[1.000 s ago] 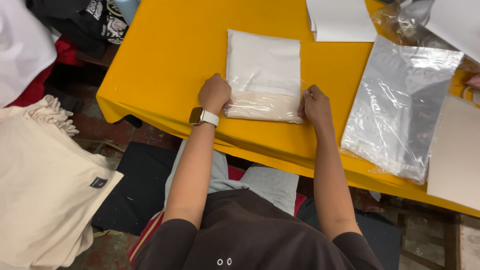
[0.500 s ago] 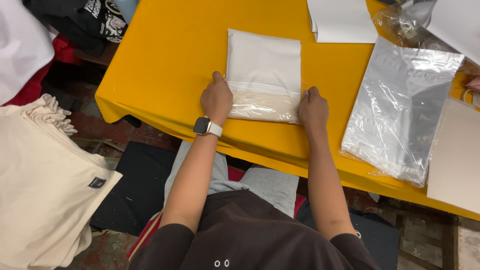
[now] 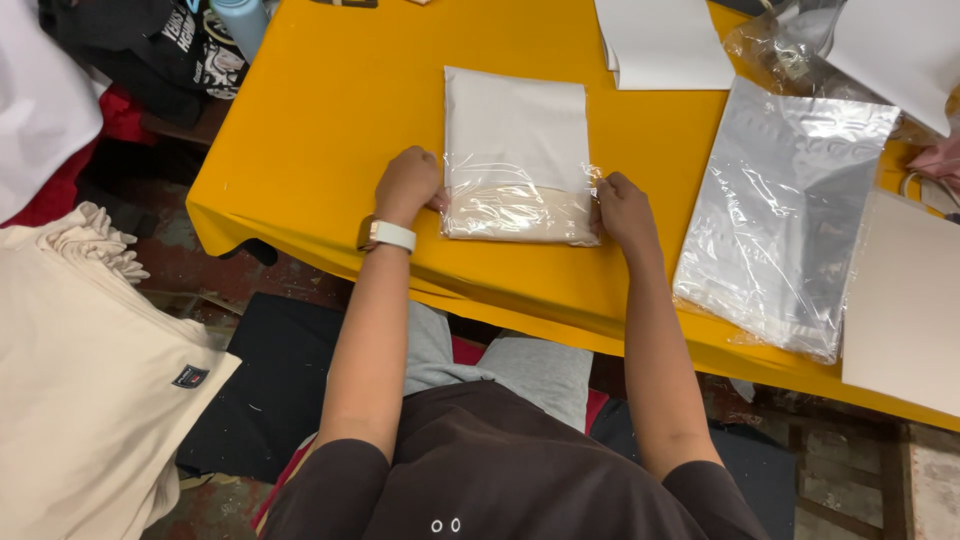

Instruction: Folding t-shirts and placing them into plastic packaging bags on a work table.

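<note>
You've got your left hand (image 3: 406,186) and right hand (image 3: 624,208) pinching the near corners of the clear bag (image 3: 519,212) around the folded cream garment (image 3: 516,140), pinning it flat on the yellow table (image 3: 330,120), with spare clear bags (image 3: 785,215) to your right.

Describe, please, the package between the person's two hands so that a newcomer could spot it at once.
On the yellow table, look at the near edge, where the left hand and right hand press in from either side. Between them lies the folded cream garment in a clear plastic bag; the loose bags to its right lie flat and empty.
</note>
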